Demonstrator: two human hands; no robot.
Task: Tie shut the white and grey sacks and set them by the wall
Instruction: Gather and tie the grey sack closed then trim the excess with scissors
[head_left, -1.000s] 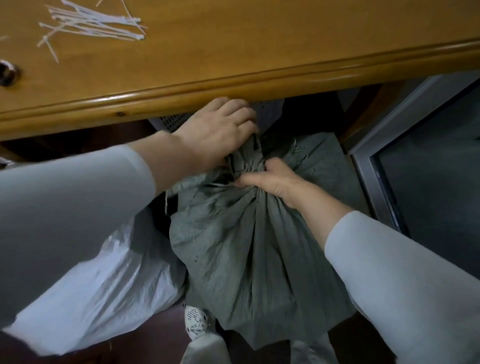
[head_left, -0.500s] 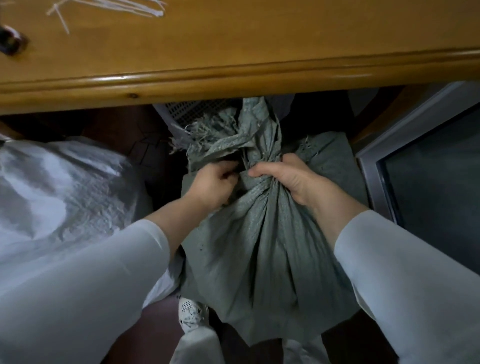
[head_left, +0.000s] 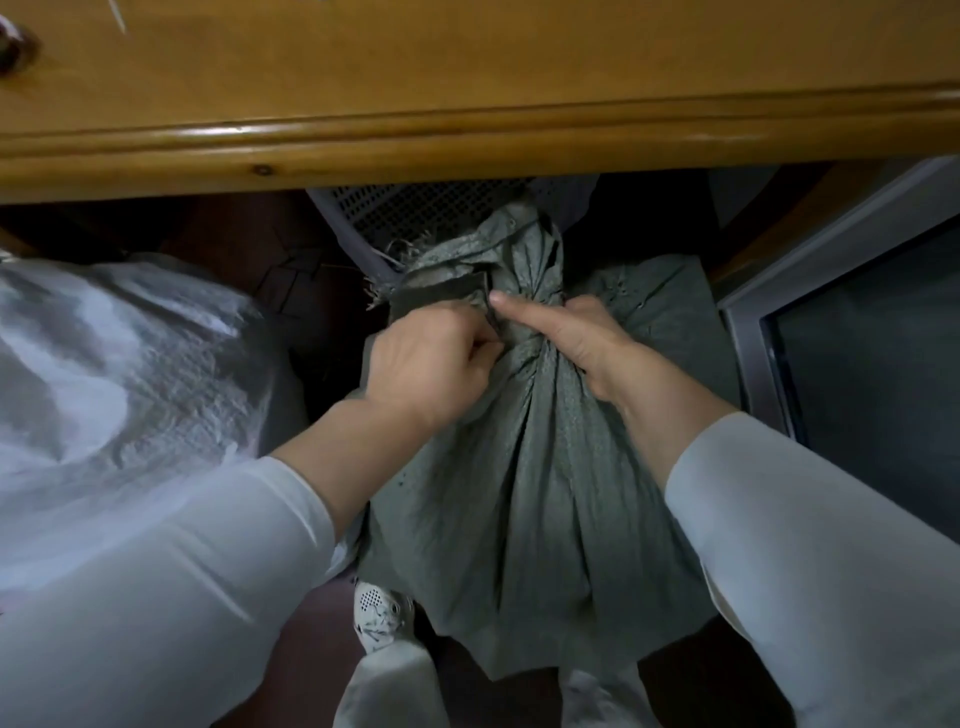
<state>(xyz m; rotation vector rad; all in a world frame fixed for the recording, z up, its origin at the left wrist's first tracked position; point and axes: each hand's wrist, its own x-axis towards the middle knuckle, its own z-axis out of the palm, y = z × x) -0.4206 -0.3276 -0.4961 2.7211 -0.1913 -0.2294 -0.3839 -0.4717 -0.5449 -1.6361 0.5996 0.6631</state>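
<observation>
**Both hands at the neck of the grey sack**

Nearest me, my white sleeves (head_left: 156, 587) come in from both lower corners, and the toe of my pale shoe (head_left: 382, 613) shows on the dark floor between them. The grey sack (head_left: 519, 493) stands just past the shoe, its cloth gathered into pleats that run up to a bunched neck. My left hand (head_left: 431, 364) is curled tight, fingertips pinched at the left side of that neck; whether it holds a tie there I cannot tell. My right hand (head_left: 576, 338) grips the neck from the right, with one finger stretched straight across toward the left hand. Above the hands the frayed mouth of the sack sticks up and flops left. The white sack (head_left: 119, 374) lies to my left, beside the grey one. A grey panel (head_left: 748, 322) stands to the right. Behind the neck is a perforated basket (head_left: 415, 208), and beyond everything the edge of the wooden table (head_left: 467, 104) crosses the top.
</observation>
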